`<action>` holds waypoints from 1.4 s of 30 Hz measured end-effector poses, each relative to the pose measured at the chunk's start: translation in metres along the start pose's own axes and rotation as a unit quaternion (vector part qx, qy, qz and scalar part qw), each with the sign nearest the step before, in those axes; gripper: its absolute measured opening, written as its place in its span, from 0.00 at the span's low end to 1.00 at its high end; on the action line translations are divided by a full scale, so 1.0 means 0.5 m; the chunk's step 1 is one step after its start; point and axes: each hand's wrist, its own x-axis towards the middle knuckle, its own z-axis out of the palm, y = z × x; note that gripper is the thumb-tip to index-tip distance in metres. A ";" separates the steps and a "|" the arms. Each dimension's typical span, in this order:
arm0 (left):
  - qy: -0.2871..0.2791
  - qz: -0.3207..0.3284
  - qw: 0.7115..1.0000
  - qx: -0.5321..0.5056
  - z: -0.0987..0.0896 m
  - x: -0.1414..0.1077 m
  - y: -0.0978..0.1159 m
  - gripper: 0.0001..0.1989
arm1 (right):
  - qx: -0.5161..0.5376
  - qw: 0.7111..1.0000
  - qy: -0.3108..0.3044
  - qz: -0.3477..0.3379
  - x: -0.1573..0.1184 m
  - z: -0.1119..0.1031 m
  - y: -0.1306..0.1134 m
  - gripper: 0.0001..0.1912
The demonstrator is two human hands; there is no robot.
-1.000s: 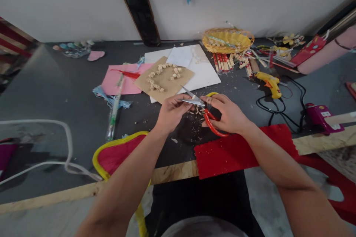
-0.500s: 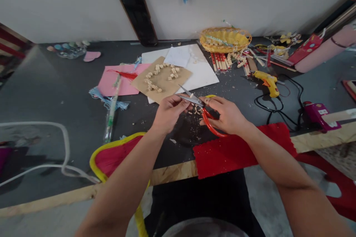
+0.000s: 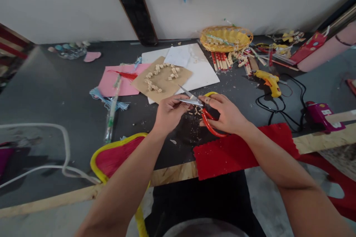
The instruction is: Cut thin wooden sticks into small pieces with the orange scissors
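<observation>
My right hand (image 3: 229, 114) is closed around the handles of a pair of scissors (image 3: 206, 119), one side red and the other yellow. Their blades stand apart, pointing left toward my left hand (image 3: 168, 114). Thumb and fingers of that hand are pinched together at the blades, on a small pale wooden stick (image 3: 191, 97) whose end shows between them; most of it is hidden. Short cut wooden bits (image 3: 198, 110) lie on the dark table just below the blades. Beyond my left hand, little clusters of wooden pieces (image 3: 152, 86) form a curved line on brown paper (image 3: 164, 96).
At the back stands a yellow basket (image 3: 205, 47), with red-tipped sticks (image 3: 219, 61) before it. A yellow glue gun (image 3: 269, 82) and its black cord lie to the right. Red cloth (image 3: 222, 161) covers part of the front edge. A phone (image 3: 138, 16) leans on the wall.
The scissors' blades and my left fingers have shifted slightly left. Both hands keep the same grip, and the things on the table have stayed in place.
</observation>
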 end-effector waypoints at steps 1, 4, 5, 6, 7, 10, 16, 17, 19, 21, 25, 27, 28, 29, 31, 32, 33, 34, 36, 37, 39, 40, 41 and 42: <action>-0.003 -0.003 1.000 -0.013 0.000 0.000 0.000 0.08 | 0.000 1.000 0.002 0.001 0.000 0.002 0.001 0.39; 0.000 -0.009 1.000 -0.025 0.001 0.000 0.004 0.09 | 0.013 0.999 0.034 0.035 -0.001 0.007 0.002 0.41; 0.001 -0.008 1.000 -0.024 0.001 0.000 0.006 0.10 | 0.016 0.997 0.046 0.052 -0.001 0.009 0.002 0.41; 0.001 -0.006 1.000 -0.023 0.002 0.000 0.008 0.11 | 0.016 0.996 0.054 0.067 -0.002 0.011 0.001 0.41; 0.000 -0.004 1.000 -0.023 0.002 -0.001 0.009 0.11 | 0.010 0.995 0.056 0.077 -0.003 0.012 0.001 0.40; -0.005 0.000 1.000 -0.024 0.002 -0.002 0.009 0.12 | -0.035 0.996 0.029 0.080 -0.003 0.012 -0.001 0.38; -0.005 -0.011 0.999 -0.032 0.001 -0.002 -0.002 0.13 | -0.066 0.996 -0.013 0.060 0.001 0.004 -0.004 0.34; -0.004 -0.009 1.000 -0.030 0.001 -0.002 -0.002 0.13 | -0.069 0.996 -0.009 0.056 0.001 0.003 -0.005 0.34; -0.006 0.000 1.000 -0.019 0.001 -0.003 -0.001 0.12 | -0.074 0.996 -0.001 0.052 0.000 0.001 -0.007 0.34; -0.010 0.014 1.000 -0.002 0.000 -0.004 0.001 0.11 | -0.078 0.996 0.002 0.053 -0.001 0.000 -0.010 0.34; -0.005 0.053 0.997 0.057 -0.001 -0.008 0.006 0.12 | -0.066 0.995 0.013 0.071 -0.002 0.000 -0.013 0.33; 0.014 0.071 0.993 0.092 0.000 -0.010 0.008 0.10 | -0.057 0.995 0.016 0.077 -0.002 0.000 -0.014 0.32; 0.027 0.081 0.990 0.109 0.001 -0.011 0.009 0.09 | -0.055 0.995 0.015 0.080 -0.002 0.000 -0.014 0.31; 0.039 0.090 0.987 0.126 0.001 -0.012 0.010 0.08 | -0.055 0.995 0.012 0.083 -0.001 0.001 -0.014 0.31; 0.056 0.105 0.981 0.154 0.002 -0.013 0.010 0.06 | -0.062 0.994 0.005 0.090 -0.001 0.001 -0.013 0.31; 0.057 0.110 0.978 0.165 0.002 -0.014 0.010 0.05 | -0.067 0.994 0.003 0.091 -0.001 0.001 -0.012 0.32; 0.055 0.113 0.977 0.171 0.001 -0.014 0.009 0.04 | -0.073 0.993 0.003 0.089 -0.001 0.001 -0.012 0.33; 0.051 0.112 0.978 0.171 0.001 -0.014 0.008 0.04 | -0.077 0.993 0.003 0.086 -0.001 0.001 -0.011 0.34; 0.044 0.101 0.982 0.156 -0.001 -0.014 0.004 0.04 | -0.080 0.994 0.004 0.078 0.000 0.001 -0.010 0.36; 0.042 0.092 0.984 0.144 -0.002 -0.013 0.002 0.04 | -0.080 0.994 0.004 0.076 0.000 0.001 -0.009 0.36; 0.037 0.073 0.990 0.116 -0.002 -0.012 -0.001 0.05 | -0.076 0.994 0.000 0.076 0.000 0.002 -0.006 0.35; 0.033 0.065 0.992 0.103 -0.003 -0.011 -0.002 0.05 | -0.075 0.994 -0.002 0.074 -0.001 0.002 -0.005 0.35; 0.030 0.060 0.993 0.094 -0.003 -0.010 -0.002 0.05 | -0.073 0.995 -0.003 0.071 -0.001 0.003 -0.004 0.34; 0.028 0.056 0.994 0.089 -0.002 -0.009 -0.001 0.05 | -0.073 0.995 -0.002 0.067 -0.002 0.003 -0.003 0.34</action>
